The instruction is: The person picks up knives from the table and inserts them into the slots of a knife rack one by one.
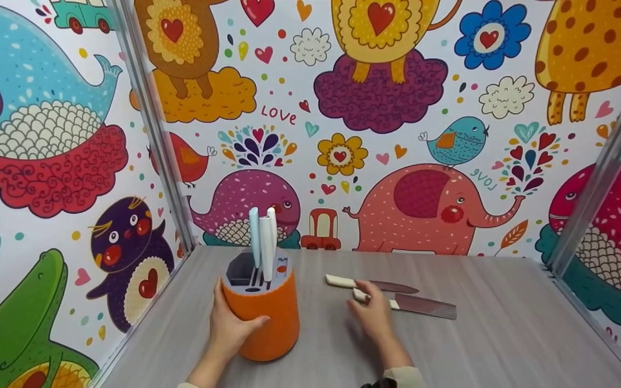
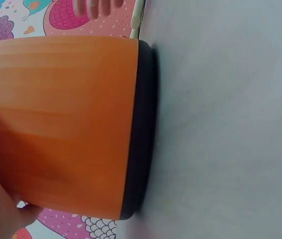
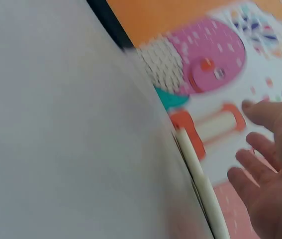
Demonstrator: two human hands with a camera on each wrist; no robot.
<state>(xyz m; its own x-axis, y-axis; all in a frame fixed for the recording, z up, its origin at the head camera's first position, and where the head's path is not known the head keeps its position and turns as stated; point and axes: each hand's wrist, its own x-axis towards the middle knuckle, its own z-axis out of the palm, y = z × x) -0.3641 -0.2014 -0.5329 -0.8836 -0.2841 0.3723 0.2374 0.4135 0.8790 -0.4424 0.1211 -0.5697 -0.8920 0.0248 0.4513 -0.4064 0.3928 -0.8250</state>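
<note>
Presently, the knife block (image 1: 270,331) is standing upright on the grey table (image 1: 483,345), with three pale handles (image 1: 255,237) rising from its top. The step in hand, as judged, is a reach for a loose knife while the block is being steadied; the cleaver (image 1: 426,307) is lying under the reach, with the narrower knife (image 1: 395,286) lying just beyond it. The next move is probably calling for thumb and fingers to be closing on the cleaver's grip — well away from the blade, which is pointing rightward.

As to posture, the left hand (image 1: 229,326) is gripping the block, its thumb lying across the orange front and its fingers wrapping the left side. The right hand (image 1: 372,312) is hovering above the cleaver's grip, fingers spread; the right wrist view is showing a gap beneath them — nothing is being pinched.
</note>
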